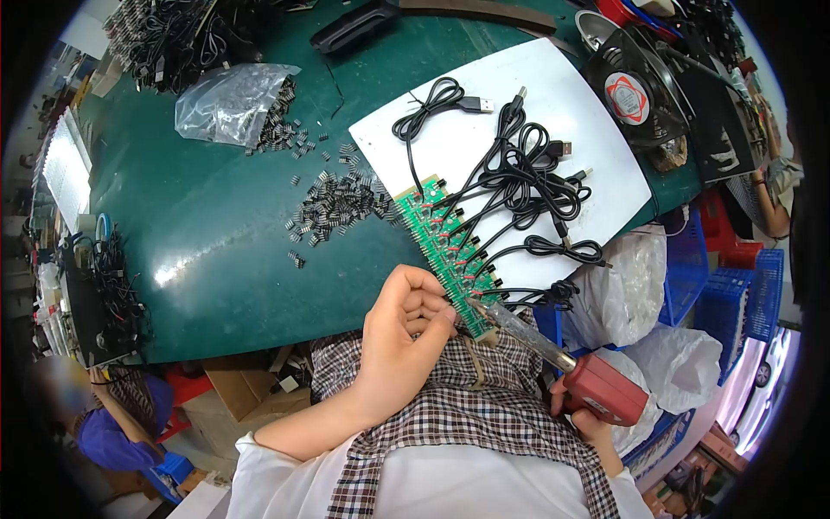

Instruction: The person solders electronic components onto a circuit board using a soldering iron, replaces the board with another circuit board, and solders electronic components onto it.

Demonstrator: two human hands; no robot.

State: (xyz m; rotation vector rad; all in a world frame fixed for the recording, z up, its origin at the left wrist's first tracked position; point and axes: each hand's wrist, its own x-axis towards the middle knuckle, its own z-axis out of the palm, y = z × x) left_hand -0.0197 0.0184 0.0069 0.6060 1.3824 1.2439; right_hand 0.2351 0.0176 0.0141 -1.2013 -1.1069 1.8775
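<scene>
Circuit board strip (pixel 445 251), green: center of frame, lying aslant over the near edge of the white sheet (pixel 380 130) on the worktop (pixel 216 285). We note black cables (pixel 527 173) running from it toward upper right. Left hand (pixel 402 333): fingers curled beside the board's lower-left edge; we cannot tell whether its grip is clamped on anything. Right hand (pixel 581 421), lower right: grip clamped on the red soldering tool (pixel 605 389), tip at the board's lower end. Loose small black parts (pixel 341 203) lie left of the board.
</scene>
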